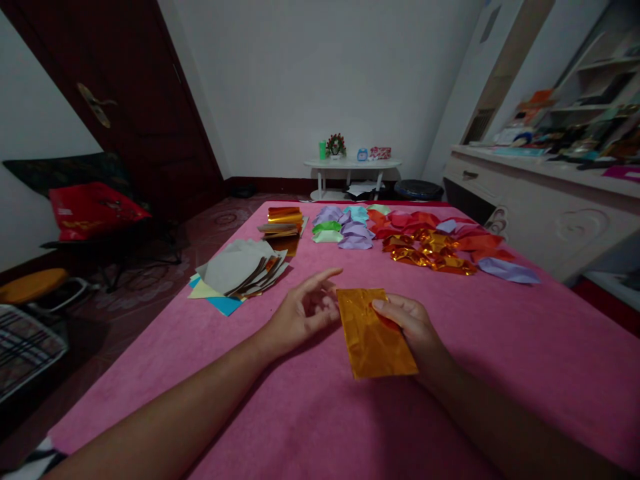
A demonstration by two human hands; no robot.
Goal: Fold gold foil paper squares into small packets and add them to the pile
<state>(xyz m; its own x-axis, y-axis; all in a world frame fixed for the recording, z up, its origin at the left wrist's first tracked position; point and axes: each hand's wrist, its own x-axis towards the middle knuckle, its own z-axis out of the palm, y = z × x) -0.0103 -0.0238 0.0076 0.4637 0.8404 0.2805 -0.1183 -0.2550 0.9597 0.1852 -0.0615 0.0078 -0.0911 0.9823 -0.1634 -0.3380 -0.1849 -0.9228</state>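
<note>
A folded sheet of gold foil paper [377, 343] is pinched in my right hand [413, 323], thumb on top and fingers beneath. My left hand [310, 310] is just left of its upper corner, palm turned inward, index finger stretched out and the other fingers loosely curled, holding nothing. Left of that hand lies a fanned stack of grey-backed paper sheets [237, 267] with a blue sheet [226, 305] under it. Behind the stack are more gold foil sheets [285, 215]. Shiny folded gold foil pieces [430, 250] lie beyond my right hand.
Folded purple paper pieces [356, 235], green ones [327, 230] and red ones [483, 243] cover the far part of the pink-covered table [200, 400]. A white cabinet [540, 213] stands at the right. A chair with a red bag [95, 210] is at the left.
</note>
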